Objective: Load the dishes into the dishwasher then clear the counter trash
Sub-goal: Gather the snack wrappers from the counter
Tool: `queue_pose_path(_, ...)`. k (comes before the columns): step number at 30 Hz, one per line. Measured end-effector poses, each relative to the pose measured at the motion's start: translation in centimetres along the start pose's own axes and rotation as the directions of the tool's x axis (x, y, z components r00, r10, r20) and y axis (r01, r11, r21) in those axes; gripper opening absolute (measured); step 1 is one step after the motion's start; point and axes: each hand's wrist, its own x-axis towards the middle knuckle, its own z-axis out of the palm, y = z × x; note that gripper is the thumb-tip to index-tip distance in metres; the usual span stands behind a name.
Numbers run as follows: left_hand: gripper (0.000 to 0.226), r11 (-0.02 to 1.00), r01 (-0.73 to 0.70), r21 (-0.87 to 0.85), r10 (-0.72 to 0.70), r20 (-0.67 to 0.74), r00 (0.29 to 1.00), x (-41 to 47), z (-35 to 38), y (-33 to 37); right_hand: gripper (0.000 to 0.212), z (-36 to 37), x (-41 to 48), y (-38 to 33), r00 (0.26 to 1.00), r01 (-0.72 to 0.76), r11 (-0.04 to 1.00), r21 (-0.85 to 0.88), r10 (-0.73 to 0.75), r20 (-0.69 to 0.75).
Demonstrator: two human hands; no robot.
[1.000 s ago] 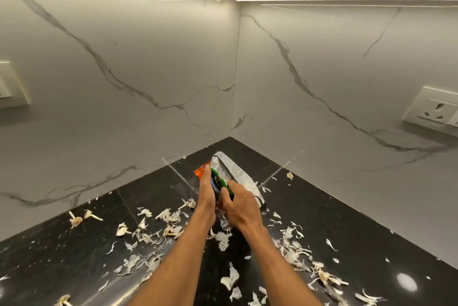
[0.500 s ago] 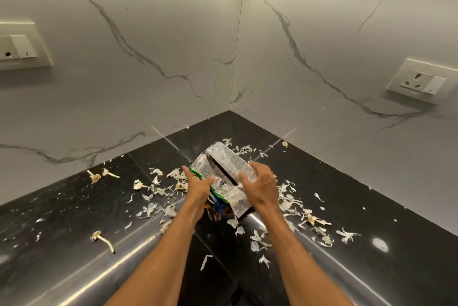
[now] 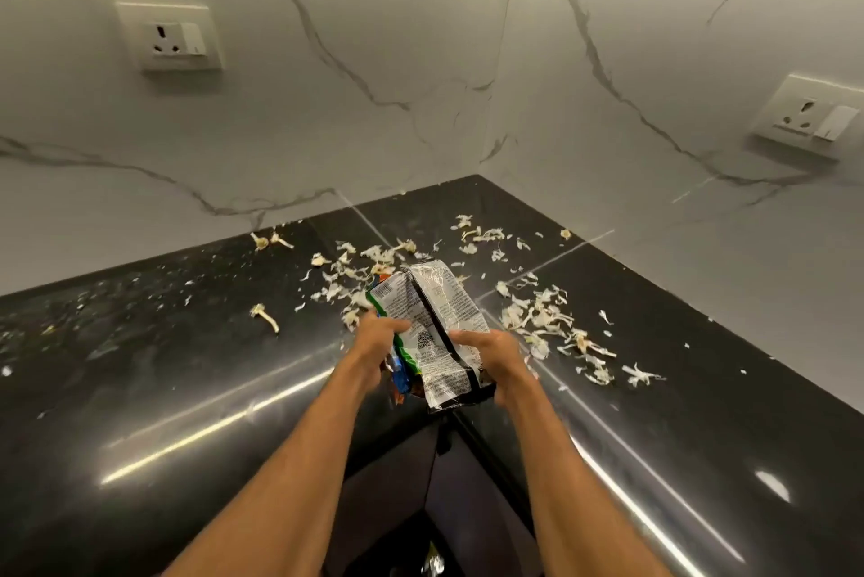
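Clutching snack packet [image 3: 438, 314], left hand [image 3: 374, 345] and right hand [image 3: 496, 356] curled round its sides, contents unseen

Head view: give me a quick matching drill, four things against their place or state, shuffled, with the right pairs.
1 packet
2 garlic skins
3 socket
4 counter

A glossy black
B fixed on the left wall
C gripped by the left hand and the right hand
D scattered loose on the dark surface

Pairs: 1-C, 2-D, 3-B, 4-A
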Motion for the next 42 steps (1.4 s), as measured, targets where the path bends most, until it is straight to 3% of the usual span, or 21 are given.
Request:
queue_pose_path(9,0.017,0.997,0.076,-0.006,-0.076,-0.056,0.996,-7.7,-1.8,-7.4,0.022,-0.4,-6.4,8.1,0.997,-0.075,0.996,0.048,0.075,-0.003)
queue_pose_path(15,0.024,0.981,0.177,0.085,-0.178,0.004,0.984,-9.8,-4.2,-11.3,0.024,-0.6,-9.3,11.8,0.993,-0.119,0.993,-0.001,0.118,-0.029)
queue_pose_path(21,0.021,0.933,0.329,0.146,-0.34,0.055,0.939,-11.4,-6.4,-17.3,0.024,-0.5,-12.3,17.6,0.963,-0.242,0.97,-0.008,0.24,-0.121)
queue_pose_path(28,0.016,0.838,0.5,0.218,-0.513,0.004,0.858,-12.1,-7.3,-25.2,0.021,-1.3,-14.1,26.2,0.879,-0.397,0.917,0.047,0.394,-0.267)
queue_pose_path(34,0.028,0.811,0.517,0.274,-0.506,-0.113,0.855,-9.5,-7.7,-34.7,0.029,-2.6,-10.0,34.9,0.845,-0.462,0.887,0.002,0.441,-0.303)
queue_pose_path(38,0.041,0.823,0.517,0.235,-0.473,-0.222,0.853,-5.1,-7.8,-42.5,0.049,-3.1,-4.7,41.4,0.875,-0.38,0.924,-0.041,0.344,-0.34)
queue_pose_path(42,0.057,0.864,0.445,0.234,-0.388,-0.253,0.886,-0.7,-7.7,-49.8,0.059,-4.2,0.2,47.5,0.923,-0.322,0.944,-0.078,0.294,-0.249)
